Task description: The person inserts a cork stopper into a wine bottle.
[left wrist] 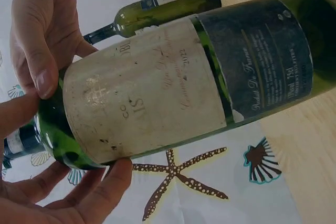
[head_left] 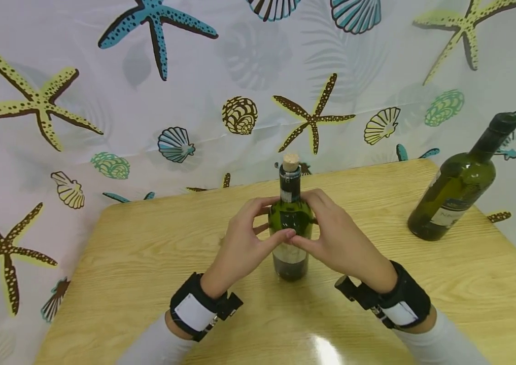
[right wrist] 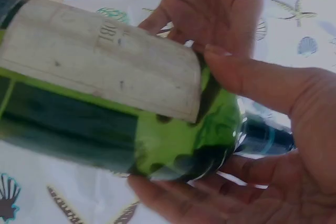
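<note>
A green glass wine bottle (head_left: 290, 263) is upright at the middle of the table, with a pale cork (head_left: 290, 162) in its mouth. My left hand (head_left: 245, 237) grips its shoulder from the left, and my right hand (head_left: 341, 237) grips it from the right. The two thumbs meet at the front of the glass. In the left wrist view the bottle's cream label (left wrist: 147, 87) and dark blue lower label (left wrist: 257, 56) show between the hands. The right wrist view has fingers (right wrist: 163, 198) curled under the bottle's shoulder. Whether its base touches the wood cannot be told.
A second green wine bottle (head_left: 460, 187) stands on the right part of the light wooden table (head_left: 148, 253), with no cork visible in its mouth. Behind the table hangs a white cloth (head_left: 194, 101) printed with starfish and shells.
</note>
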### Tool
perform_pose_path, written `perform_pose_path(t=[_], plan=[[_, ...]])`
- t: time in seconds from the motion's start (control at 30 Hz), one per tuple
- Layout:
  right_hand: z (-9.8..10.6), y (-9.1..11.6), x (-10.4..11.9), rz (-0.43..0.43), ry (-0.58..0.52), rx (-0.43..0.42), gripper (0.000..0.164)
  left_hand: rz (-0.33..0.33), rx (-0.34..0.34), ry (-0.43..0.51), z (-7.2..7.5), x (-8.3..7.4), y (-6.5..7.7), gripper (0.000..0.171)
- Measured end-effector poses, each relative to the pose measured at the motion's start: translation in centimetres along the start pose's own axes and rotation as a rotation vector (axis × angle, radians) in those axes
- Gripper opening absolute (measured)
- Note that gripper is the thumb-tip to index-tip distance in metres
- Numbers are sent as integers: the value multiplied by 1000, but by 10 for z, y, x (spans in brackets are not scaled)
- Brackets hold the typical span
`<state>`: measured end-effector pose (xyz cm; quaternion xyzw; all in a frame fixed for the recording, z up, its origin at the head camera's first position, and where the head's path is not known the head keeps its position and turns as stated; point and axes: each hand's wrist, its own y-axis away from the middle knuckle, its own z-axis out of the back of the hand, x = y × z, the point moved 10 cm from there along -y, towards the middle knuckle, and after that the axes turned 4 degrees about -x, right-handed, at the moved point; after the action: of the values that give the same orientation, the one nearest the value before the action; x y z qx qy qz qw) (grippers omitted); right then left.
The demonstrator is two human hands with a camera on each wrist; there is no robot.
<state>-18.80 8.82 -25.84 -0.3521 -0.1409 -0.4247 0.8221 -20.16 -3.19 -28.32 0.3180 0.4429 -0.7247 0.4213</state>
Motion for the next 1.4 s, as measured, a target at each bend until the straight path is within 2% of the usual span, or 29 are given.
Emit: perform_pose_path(t=[0.2,0.37,0.53,0.67,0.87,1.0,1.1,1.17,1.2,1.27,1.33,1.4], plan=[[-15,-50,-32,22,13,90,66,43,-41,-85,11,26,-42,58],[-29,-94,-61,-22,-13,176,66,49,-68,-158,20,50,-83,57],[-43,-126,-78,-50,8,234,66,54,-119,-205,31,66,-108,56],[-51,-141,-80,-58,3,283,67,79,-158,-224,40,72,-116,56],[-59,-151,-79,-59,-73,335,66,104,-200,-253,48,74,-118,57],[-60,-153,-83,-67,-100,324,70,112,-202,-259,47,76,-119,61],[-57,-147,-92,-72,-89,291,82,89,-214,-276,44,76,-114,69],[-52,-139,-95,-60,-74,254,90,25,-247,-306,45,67,-106,72],[-47,-133,-98,-53,-63,230,94,-34,-271,-325,44,59,-101,73],[-34,-118,-99,-29,-40,170,98,-202,-331,-365,41,36,-91,71],[-16,-103,-94,24,-20,89,100,-405,-384,-398,35,9,-80,68],[7,-86,-86,98,9,-15,101,-593,-405,-419,24,-15,-73,70]])
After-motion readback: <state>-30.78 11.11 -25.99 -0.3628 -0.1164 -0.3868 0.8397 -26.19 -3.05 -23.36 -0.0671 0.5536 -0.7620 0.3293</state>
